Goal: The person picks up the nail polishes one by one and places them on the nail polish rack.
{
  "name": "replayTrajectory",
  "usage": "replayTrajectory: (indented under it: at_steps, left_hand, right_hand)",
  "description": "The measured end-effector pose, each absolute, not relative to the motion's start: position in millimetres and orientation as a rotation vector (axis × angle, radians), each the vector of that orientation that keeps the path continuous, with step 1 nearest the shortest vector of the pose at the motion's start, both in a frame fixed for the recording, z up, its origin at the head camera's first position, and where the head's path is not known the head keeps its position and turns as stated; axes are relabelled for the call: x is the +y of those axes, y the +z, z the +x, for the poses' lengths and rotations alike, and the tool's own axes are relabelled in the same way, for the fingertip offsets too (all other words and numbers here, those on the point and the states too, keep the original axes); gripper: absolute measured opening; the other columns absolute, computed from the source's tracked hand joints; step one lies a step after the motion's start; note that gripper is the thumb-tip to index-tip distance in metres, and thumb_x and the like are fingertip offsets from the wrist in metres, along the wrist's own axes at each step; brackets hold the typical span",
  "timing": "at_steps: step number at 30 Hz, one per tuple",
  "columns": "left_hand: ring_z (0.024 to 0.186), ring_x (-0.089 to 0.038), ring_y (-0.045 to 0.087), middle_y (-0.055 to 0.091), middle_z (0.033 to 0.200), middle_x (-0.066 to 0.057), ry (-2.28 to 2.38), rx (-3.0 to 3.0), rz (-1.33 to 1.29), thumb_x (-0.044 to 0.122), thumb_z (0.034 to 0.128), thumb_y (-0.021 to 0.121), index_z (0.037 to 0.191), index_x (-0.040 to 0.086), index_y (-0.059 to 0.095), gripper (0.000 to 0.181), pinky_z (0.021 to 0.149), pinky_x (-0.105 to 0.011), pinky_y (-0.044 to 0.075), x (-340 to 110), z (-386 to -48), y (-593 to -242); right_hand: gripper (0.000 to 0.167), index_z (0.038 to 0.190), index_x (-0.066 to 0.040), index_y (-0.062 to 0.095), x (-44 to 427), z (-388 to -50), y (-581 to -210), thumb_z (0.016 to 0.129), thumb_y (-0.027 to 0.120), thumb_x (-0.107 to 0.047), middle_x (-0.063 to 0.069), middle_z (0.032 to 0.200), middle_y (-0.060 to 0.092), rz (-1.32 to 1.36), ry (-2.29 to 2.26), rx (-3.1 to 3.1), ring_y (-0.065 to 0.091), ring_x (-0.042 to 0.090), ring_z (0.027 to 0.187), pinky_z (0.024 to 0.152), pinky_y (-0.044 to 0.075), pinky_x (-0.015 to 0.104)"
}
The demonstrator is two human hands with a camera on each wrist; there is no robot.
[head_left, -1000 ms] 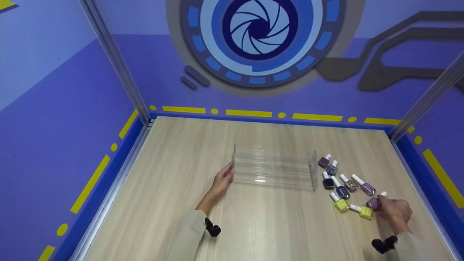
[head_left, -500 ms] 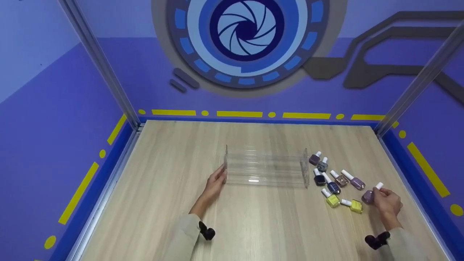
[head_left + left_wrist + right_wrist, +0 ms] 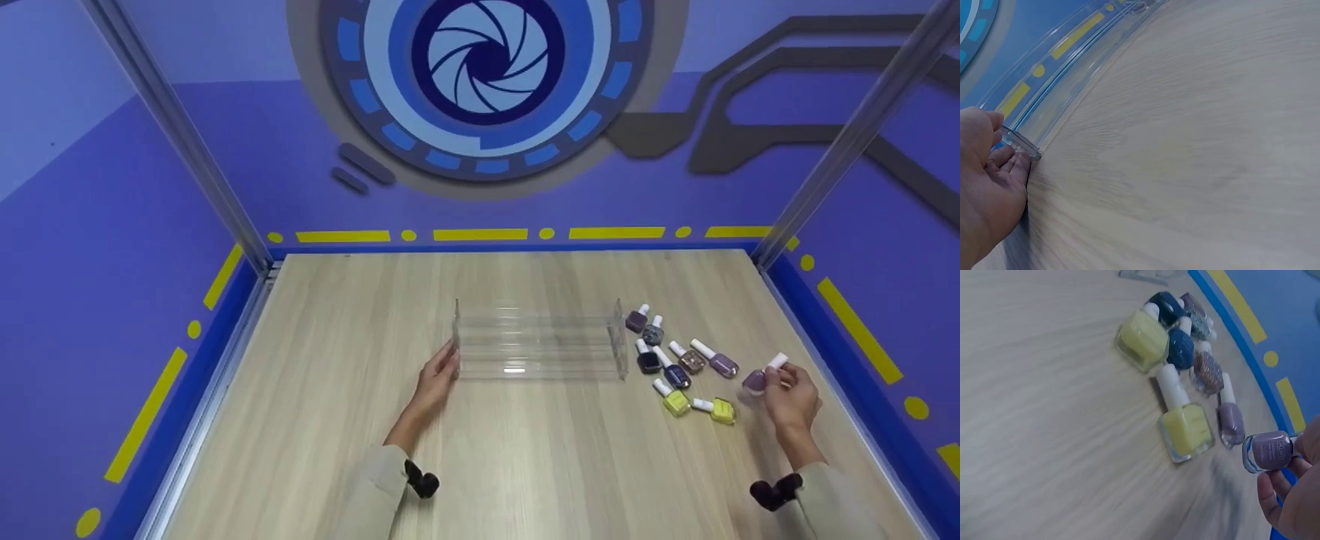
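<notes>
A clear plastic rack [image 3: 540, 345] lies at the middle of the table. My left hand [image 3: 436, 376] grips its left end panel; in the left wrist view the hand [image 3: 994, 180] has thumb and fingers on either side of the clear edge [image 3: 1022, 143]. At the right, my right hand [image 3: 793, 401] pinches a mauve nail polish bottle [image 3: 755, 380] near its white cap. In the right wrist view that bottle [image 3: 1270, 451] is held sideways by the fingers, beside the other bottles.
Several bottles lie right of the rack: two yellow ones [image 3: 676, 403] [image 3: 723, 411], a mauve one [image 3: 724, 365], a glittery one [image 3: 691, 362] and dark ones [image 3: 677, 376]. Blue walls with metal posts [image 3: 847, 142] border the wooden table [image 3: 525, 457].
My right hand has lifted the mauve bottle away from the yellow one beside it. The head view has shifted; my left hand still grips the rack's end.
</notes>
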State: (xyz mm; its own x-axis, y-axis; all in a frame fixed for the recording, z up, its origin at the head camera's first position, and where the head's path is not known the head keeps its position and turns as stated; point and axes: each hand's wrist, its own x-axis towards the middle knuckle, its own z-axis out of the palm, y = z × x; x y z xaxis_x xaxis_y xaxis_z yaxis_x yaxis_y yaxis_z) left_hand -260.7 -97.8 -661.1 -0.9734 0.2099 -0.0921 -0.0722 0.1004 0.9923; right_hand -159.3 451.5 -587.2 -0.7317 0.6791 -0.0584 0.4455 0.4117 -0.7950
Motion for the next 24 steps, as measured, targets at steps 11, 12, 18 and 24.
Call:
replayTrajectory:
  at_steps: [11,12,18,24]
  left_hand:
    - [0.153,-0.035,0.033,0.036,0.164,-0.019,1.990,2.168,0.179,0.024,0.1120,0.041,0.162,0.008,0.028,0.054,0.125,-0.053,0.030,-99.5,-260.8,-662.3]
    - [0.153,-0.036,0.032,0.036,0.164,-0.019,1.995,2.157,0.179,0.024,0.1120,0.041,0.162,0.009,0.028,0.054,0.125,-0.053,0.030,-99.4,-260.7,-662.2]
    - [0.157,-0.035,0.024,0.026,0.169,-0.017,2.018,2.085,0.144,0.030,0.1115,0.043,0.163,0.011,0.026,0.057,0.127,-0.052,0.026,-99.2,-261.2,-662.0]
    - [0.157,-0.032,0.025,0.027,0.169,-0.013,2.011,2.078,0.122,0.032,0.1111,0.044,0.162,0.014,0.027,0.057,0.126,-0.050,0.028,-97.7,-260.5,-661.4]
  right_hand:
    - [0.037,0.134,0.007,0.055,409.9,-184.9,-557.4,0.104,0.057,-0.014,0.029,0.127,0.065,-0.687,1.181,-2.312,0.042,-0.024,0.073,0.068,0.038,-0.002]
    - [0.035,0.132,0.008,0.056,405.2,-188.0,-554.9,0.103,0.058,-0.012,0.030,0.125,0.066,-0.651,1.174,-2.305,0.042,-0.025,0.073,0.068,0.038,-0.002]
    - [0.031,0.126,0.009,0.060,375.7,-204.4,-542.1,0.099,0.063,-0.005,0.032,0.116,0.070,-0.464,1.208,-2.282,0.048,-0.025,0.073,0.070,0.042,-0.002]
    - [0.029,0.124,0.009,0.060,351.3,-213.3,-533.6,0.100,0.062,-0.005,0.032,0.117,0.070,-0.376,1.283,-2.294,0.053,-0.022,0.077,0.070,0.047,-0.001]
